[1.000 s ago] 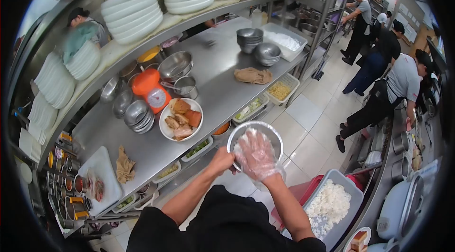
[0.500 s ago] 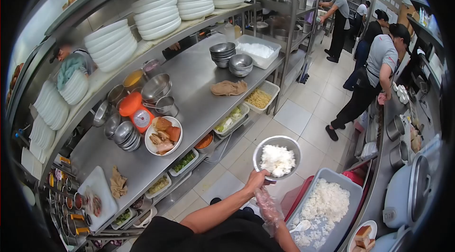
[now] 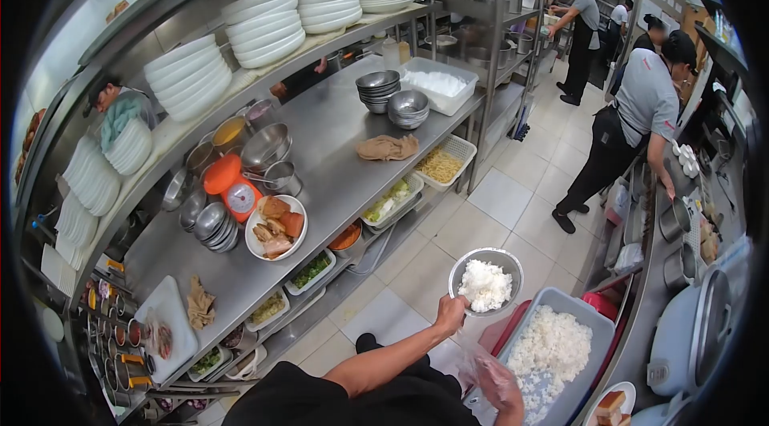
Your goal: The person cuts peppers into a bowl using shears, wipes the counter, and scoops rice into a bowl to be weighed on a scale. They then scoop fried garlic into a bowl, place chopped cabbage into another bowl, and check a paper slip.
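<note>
My left hand (image 3: 452, 313) grips the near rim of a metal bowl (image 3: 520, 275). A mound of white rice (image 3: 485, 286) lies in the bowl, which is held above the floor. My right hand (image 3: 490, 382), in a clear plastic glove, is lower down at the near left side of a grey tub (image 3: 602, 335). More white rice (image 3: 551, 346) is heaped in that tub. The glove is blurred and the fingers do not show clearly. The white scoop in the tub is out of sight, in the area my right hand covers.
A steel counter (image 3: 336, 222) on the left carries a plate of meat (image 3: 276, 227), an orange scale (image 3: 240, 198) and metal bowls (image 3: 408, 109). Stacked white plates (image 3: 264, 25) line the shelf above. A rice cooker (image 3: 681, 342) stands right. A co-worker (image 3: 641, 105) bends over the right counter.
My left hand and the bowl have moved slightly right and down. My gloved right hand has moved right and down to the tub's edge. The near co-worker now reaches toward the metal pots.
</note>
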Available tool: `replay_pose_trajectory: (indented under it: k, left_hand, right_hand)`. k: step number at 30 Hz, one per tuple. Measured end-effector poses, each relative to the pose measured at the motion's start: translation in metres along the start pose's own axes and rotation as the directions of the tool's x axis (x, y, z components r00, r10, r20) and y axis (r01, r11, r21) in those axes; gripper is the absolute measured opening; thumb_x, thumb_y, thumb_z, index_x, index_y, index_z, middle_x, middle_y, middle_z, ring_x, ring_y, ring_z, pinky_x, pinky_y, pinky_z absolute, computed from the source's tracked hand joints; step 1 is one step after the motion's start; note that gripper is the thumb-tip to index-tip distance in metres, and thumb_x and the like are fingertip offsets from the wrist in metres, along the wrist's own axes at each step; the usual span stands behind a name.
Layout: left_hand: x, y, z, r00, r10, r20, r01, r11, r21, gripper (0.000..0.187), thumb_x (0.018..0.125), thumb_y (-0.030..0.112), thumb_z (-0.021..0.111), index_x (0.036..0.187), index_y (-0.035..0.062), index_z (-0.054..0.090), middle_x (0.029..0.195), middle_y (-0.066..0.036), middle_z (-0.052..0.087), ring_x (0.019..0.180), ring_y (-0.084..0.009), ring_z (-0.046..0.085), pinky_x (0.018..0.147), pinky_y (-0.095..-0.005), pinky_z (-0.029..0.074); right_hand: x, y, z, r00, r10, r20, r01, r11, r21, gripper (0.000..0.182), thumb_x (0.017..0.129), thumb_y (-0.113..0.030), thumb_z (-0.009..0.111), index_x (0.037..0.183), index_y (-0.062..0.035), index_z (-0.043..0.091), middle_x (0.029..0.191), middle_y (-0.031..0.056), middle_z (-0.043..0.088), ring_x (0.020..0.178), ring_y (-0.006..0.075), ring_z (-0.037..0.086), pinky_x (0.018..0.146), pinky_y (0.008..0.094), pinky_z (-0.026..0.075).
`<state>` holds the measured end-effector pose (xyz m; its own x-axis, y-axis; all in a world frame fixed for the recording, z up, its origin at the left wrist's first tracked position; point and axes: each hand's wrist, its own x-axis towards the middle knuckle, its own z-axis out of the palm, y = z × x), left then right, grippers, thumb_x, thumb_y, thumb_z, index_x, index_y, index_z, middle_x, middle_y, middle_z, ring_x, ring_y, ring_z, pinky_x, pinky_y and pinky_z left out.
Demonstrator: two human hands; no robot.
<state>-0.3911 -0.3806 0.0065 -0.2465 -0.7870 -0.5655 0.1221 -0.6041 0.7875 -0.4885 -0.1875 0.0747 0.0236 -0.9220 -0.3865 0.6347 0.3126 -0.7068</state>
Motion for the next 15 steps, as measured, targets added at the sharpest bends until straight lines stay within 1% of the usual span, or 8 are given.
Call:
replay_pose_trajectory:
  k: [2, 4, 7, 8, 10, 11, 13, 15]
  left_hand:
    - [-0.008, -0.005, 0.0, 0.999, 0.032, -0.014, -0.032, 0.999, -0.01, 0.015, 0.074, 0.009, 0.051, 0.069, -0.0046, 0.054, 0.049, -0.009, 0.046, 0.037, -0.018, 0.043, 0.034, -0.0329, 0.03]
    - [-0.01, -0.011, 0.002, 0.999, 0.024, -0.021, -0.024, 1.0, 0.004, 0.014, 0.074, 0.008, 0.051, 0.07, -0.005, 0.054, 0.05, -0.009, 0.046, 0.037, -0.0179, 0.043, 0.034, -0.0329, 0.031]
    - [-0.016, -0.017, 0.006, 1.0, 0.02, -0.022, -0.019, 0.999, 0.043, 0.013, 0.074, 0.007, 0.051, 0.071, -0.0052, 0.055, 0.05, -0.008, 0.047, 0.037, -0.0176, 0.043, 0.034, -0.0329, 0.031]
    - [-0.019, -0.017, 0.009, 1.0, 0.026, -0.013, -0.025, 0.997, 0.07, 0.012, 0.074, 0.006, 0.051, 0.072, -0.0051, 0.055, 0.051, -0.008, 0.047, 0.037, -0.0175, 0.043, 0.035, -0.0328, 0.031]
    - [-0.024, -0.017, 0.012, 1.0, 0.003, 0.001, -0.003, 0.997, 0.08, 0.012, 0.073, 0.007, 0.051, 0.073, -0.0047, 0.055, 0.051, -0.008, 0.047, 0.038, -0.0172, 0.043, 0.035, -0.0326, 0.032]
    - [-0.025, -0.02, 0.012, 0.998, -0.042, 0.047, 0.037, 0.994, 0.1, 0.012, 0.073, 0.007, 0.051, 0.074, -0.0042, 0.054, 0.052, -0.008, 0.047, 0.037, -0.0169, 0.042, 0.035, -0.0325, 0.032]
    - [-0.028, -0.02, 0.013, 0.992, -0.087, 0.091, 0.075, 0.99, 0.123, 0.011, 0.073, 0.007, 0.051, 0.074, -0.0038, 0.054, 0.052, -0.008, 0.047, 0.037, -0.0165, 0.042, 0.035, -0.0325, 0.031]
    - [-0.033, -0.014, 0.012, 0.986, -0.109, 0.125, 0.103, 0.993, 0.052, 0.01, 0.073, 0.008, 0.052, 0.074, -0.0025, 0.053, 0.052, -0.007, 0.046, 0.037, -0.0149, 0.04, 0.034, -0.0306, 0.029]
  right_hand:
    - [-0.022, -0.007, -0.036, 0.999, 0.002, -0.038, -0.002, 1.0, 0.005, 0.061, 0.085, -0.019, 0.065, 0.136, 0.003, 0.039, 0.125, 0.0132, 0.053, 0.106, 0.0244, 0.053, 0.091, 0.0343, 0.042]
    - [-0.047, -0.025, -0.052, 0.978, -0.189, 0.086, 0.178, 0.977, 0.119, 0.066, 0.081, -0.01, 0.063, 0.14, -0.0015, 0.033, 0.138, 0.021, 0.042, 0.126, 0.0342, 0.043, 0.101, 0.0509, 0.038]
    - [-0.062, -0.052, -0.029, 0.969, -0.242, -0.042, 0.244, 0.933, 0.266, 0.065, 0.075, -0.006, 0.065, 0.134, -0.0038, 0.039, 0.122, 0.0216, 0.056, 0.116, 0.0339, 0.053, 0.089, 0.0464, 0.049]
    - [-0.06, -0.043, -0.048, 0.97, -0.239, -0.04, 0.241, 0.933, 0.266, 0.065, 0.075, -0.006, 0.065, 0.134, -0.0038, 0.039, 0.122, 0.0216, 0.056, 0.116, 0.0339, 0.053, 0.089, 0.0464, 0.049]
    - [-0.054, -0.006, -0.12, 0.921, -0.14, -0.363, 0.116, 0.99, -0.085, 0.055, 0.072, -0.004, 0.066, 0.124, -0.004, 0.047, 0.101, 0.0167, 0.066, 0.097, 0.0288, 0.063, 0.074, 0.0411, 0.054]
    - [-0.051, 0.007, -0.143, 0.922, -0.138, -0.362, 0.115, 0.99, -0.084, 0.055, 0.072, -0.004, 0.066, 0.124, -0.004, 0.047, 0.101, 0.0167, 0.066, 0.097, 0.0288, 0.063, 0.074, 0.0411, 0.054]
    - [-0.047, 0.027, -0.185, 0.874, -0.193, -0.445, 0.135, 0.978, -0.159, 0.043, 0.072, -0.002, 0.067, 0.113, -0.0049, 0.053, 0.086, 0.0113, 0.068, 0.079, 0.0236, 0.066, 0.065, 0.0373, 0.052]
    - [-0.053, 0.038, -0.224, 0.843, -0.137, -0.521, 0.116, 0.991, -0.072, 0.043, 0.073, -0.002, 0.068, 0.114, -0.0033, 0.054, 0.092, 0.0134, 0.067, 0.083, 0.0241, 0.065, 0.069, 0.037, 0.052]
